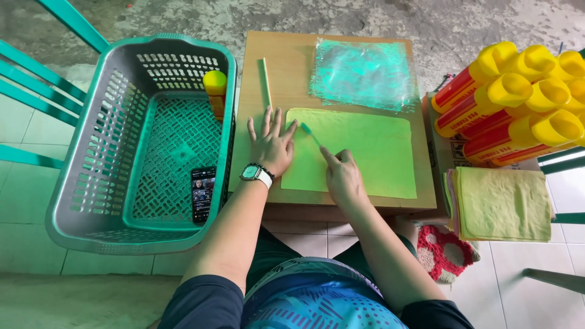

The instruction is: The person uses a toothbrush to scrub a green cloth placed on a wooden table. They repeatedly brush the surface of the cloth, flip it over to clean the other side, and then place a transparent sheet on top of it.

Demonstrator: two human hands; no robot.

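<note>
A light green cloth (365, 149) lies flat on a small wooden table (286, 67). My left hand (271, 143), with a wristwatch on its wrist, presses flat with fingers spread on the cloth's left edge. My right hand (341, 173) holds a thin green stick-like tool (311, 135) whose tip touches the cloth near its upper left corner. Above the cloth sits a clear plastic bag (362, 73). A thin green stick (266, 82) lies along the table's left side.
A teal plastic basket (79, 176) to the left holds a phone (203, 194) and a yellow-capped tube (215, 91). Stacked red tubes with yellow caps (518, 103) lie at the right, above a pile of folded green cloths (503, 204). Teal chair rails stand at far left.
</note>
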